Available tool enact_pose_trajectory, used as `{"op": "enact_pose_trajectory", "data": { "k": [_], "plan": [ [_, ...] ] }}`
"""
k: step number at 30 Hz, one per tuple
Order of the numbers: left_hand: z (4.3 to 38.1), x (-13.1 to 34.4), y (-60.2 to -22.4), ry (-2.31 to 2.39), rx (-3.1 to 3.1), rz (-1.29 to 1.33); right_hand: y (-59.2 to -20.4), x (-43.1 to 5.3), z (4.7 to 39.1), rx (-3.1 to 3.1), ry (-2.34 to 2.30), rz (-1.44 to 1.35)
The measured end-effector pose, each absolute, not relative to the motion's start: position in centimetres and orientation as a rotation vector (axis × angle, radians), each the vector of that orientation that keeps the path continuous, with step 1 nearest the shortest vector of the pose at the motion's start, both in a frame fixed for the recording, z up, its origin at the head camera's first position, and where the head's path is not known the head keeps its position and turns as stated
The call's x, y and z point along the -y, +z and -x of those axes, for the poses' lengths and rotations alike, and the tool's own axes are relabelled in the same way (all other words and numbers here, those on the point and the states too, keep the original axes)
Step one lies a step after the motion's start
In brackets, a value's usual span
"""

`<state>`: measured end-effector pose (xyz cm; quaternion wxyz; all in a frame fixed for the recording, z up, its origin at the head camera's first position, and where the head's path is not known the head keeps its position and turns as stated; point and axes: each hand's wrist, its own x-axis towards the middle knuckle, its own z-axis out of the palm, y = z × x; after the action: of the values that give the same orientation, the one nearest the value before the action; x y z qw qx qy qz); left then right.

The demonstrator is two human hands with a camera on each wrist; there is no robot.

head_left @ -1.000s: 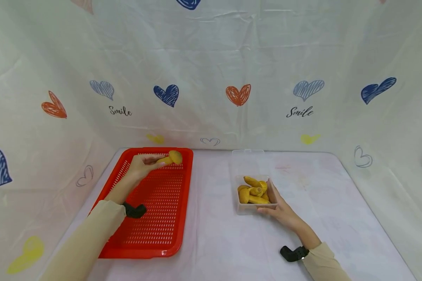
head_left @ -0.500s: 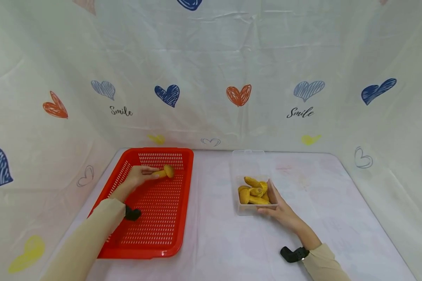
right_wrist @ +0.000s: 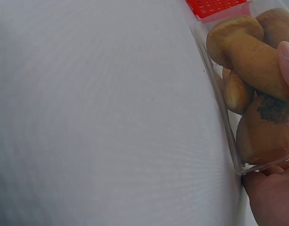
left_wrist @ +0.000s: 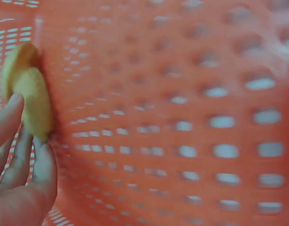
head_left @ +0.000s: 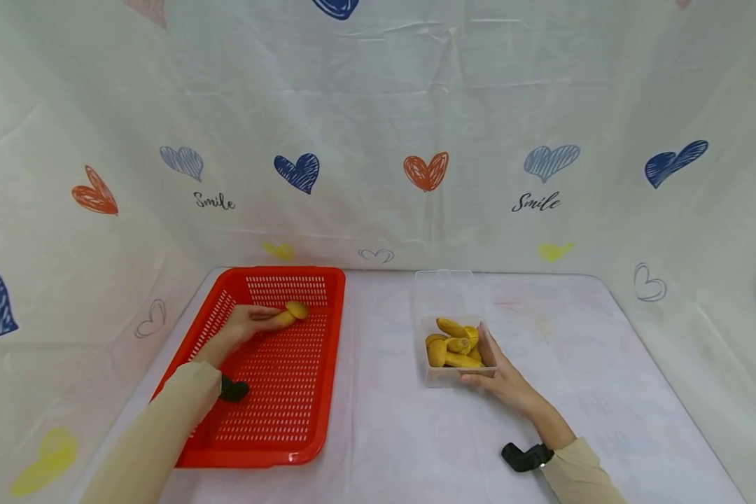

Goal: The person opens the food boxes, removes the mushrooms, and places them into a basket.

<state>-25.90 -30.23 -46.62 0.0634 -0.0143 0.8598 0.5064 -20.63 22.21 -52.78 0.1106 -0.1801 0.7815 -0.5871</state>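
Note:
In the head view my left hand (head_left: 247, 325) is low inside the red plastic basket (head_left: 271, 413), pinching a yellow-brown mushroom (head_left: 297, 310) by its stem. The left wrist view shows thumb and fingers around that mushroom (left_wrist: 35, 96), close to the basket floor or wall; whether they touch I cannot tell. My right hand (head_left: 509, 381) grips the right side of a small clear plastic box (head_left: 439, 379), thumb near the front. Several mushrooms (head_left: 460, 359) lie heaped in it. From the right wrist, one mushroom (right_wrist: 252, 56) sits on top of others behind the clear wall.
The box's clear lid (head_left: 444, 292) stands open toward the back. A white cloth (head_left: 384, 420) covers the table. Behind rises a white curtain (head_left: 365, 105) printed with hearts. A black wrist camera (head_left: 526, 457) is strapped to my right wrist, another (head_left: 233, 389) to my left.
My left hand has lowered the mushroom from near the basket's back rim down into the basket, slightly toward me and leftward. The right hand stays on the box.

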Motion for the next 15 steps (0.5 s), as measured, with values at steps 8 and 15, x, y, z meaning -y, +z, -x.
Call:
{"op": "enact_pose_trajectory", "data": {
  "k": [8,15],
  "plan": [
    [26.1,29.1,-43.6,1.508,-2.676,-0.066,-52.7,-22.1,20.5,-2.267,-1.737,0.531],
    [27.2,26.0,-39.4,1.507,-2.629,-0.109,-52.8,-22.2,20.6,-2.31,-1.704,0.515]
  ]
}}
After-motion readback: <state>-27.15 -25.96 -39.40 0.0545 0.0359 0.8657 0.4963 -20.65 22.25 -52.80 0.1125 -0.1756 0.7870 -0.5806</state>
